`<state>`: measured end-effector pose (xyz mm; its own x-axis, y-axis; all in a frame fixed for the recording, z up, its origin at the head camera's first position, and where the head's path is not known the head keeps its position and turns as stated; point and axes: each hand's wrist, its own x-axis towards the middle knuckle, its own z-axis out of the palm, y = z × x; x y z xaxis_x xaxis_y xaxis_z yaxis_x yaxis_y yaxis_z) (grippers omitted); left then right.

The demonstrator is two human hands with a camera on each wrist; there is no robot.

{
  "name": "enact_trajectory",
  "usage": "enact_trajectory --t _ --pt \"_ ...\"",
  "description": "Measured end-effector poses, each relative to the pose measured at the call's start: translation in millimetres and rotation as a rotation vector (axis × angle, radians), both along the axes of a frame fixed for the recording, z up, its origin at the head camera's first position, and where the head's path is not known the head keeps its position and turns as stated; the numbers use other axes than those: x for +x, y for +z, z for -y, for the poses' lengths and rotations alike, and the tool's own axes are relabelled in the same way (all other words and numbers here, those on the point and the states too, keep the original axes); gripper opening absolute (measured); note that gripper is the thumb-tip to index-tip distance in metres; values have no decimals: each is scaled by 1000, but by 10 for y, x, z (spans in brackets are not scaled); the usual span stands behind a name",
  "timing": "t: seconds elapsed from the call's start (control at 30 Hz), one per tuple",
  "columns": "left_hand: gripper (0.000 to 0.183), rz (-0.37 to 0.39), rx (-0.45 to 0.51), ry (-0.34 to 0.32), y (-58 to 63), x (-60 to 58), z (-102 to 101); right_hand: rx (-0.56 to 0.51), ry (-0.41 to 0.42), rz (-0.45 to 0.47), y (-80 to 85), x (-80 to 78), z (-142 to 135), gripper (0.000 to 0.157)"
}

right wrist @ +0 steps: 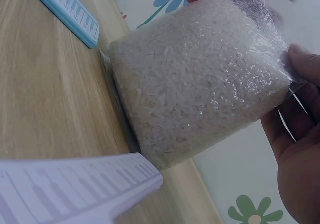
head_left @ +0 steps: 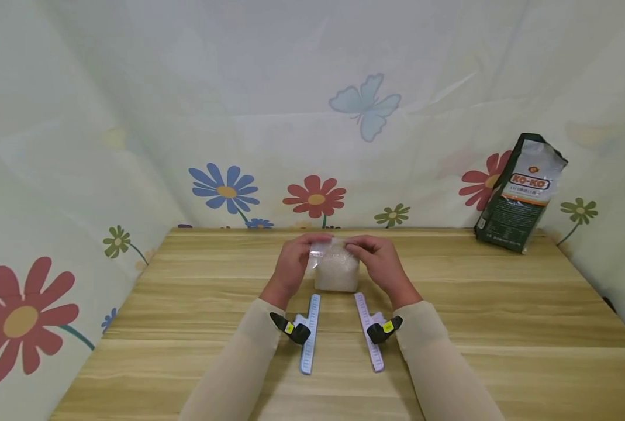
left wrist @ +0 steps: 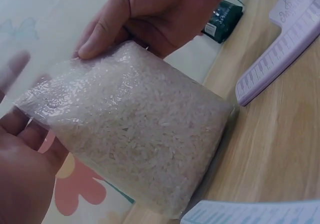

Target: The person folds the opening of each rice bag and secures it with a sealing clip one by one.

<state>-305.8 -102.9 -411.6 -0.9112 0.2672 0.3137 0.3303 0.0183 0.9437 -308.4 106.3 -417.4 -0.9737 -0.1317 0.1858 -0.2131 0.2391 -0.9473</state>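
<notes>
A clear plastic bag of white rice point(head_left: 337, 272) stands upright on the wooden table, its loose plastic top between both hands. My left hand point(head_left: 291, 263) is at the bag's left side, its fingers reaching along the plastic top; one finger is blurred in the left wrist view. On the other side, my right hand point(head_left: 383, 263) pinches the upper right corner of the plastic between thumb and fingers point(right wrist: 302, 64). Nearer me lie two long clips with piano-key prints: a light blue clip point(head_left: 314, 313) under the left wrist and a lilac clip point(head_left: 363, 316) under the right.
A dark green and silver KO-KO package point(head_left: 520, 202) stands at the table's back right, against the flower-printed cloth backdrop point(head_left: 270, 117). The wooden table point(head_left: 212, 292) ends at that cloth. Each wrist carries a small black camera point(head_left: 300, 333).
</notes>
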Motion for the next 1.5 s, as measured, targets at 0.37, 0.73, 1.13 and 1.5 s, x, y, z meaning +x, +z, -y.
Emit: enact_trajectory --t 0.37,0.73,1.13,1.5 --pt "32 43 -90 25 -15 24 10 -16 5 4 -32 12 -2 24" --pt "40 130 -115 111 -40 -20 -23 -41 29 41 8 11 -14 29" --pt "20 95 -77 187 -38 -25 -40 -70 35 -35 221 175 40 21" --pt "18 88 -61 218 -72 -45 -62 -125 62 -37 -40 12 -12 25"
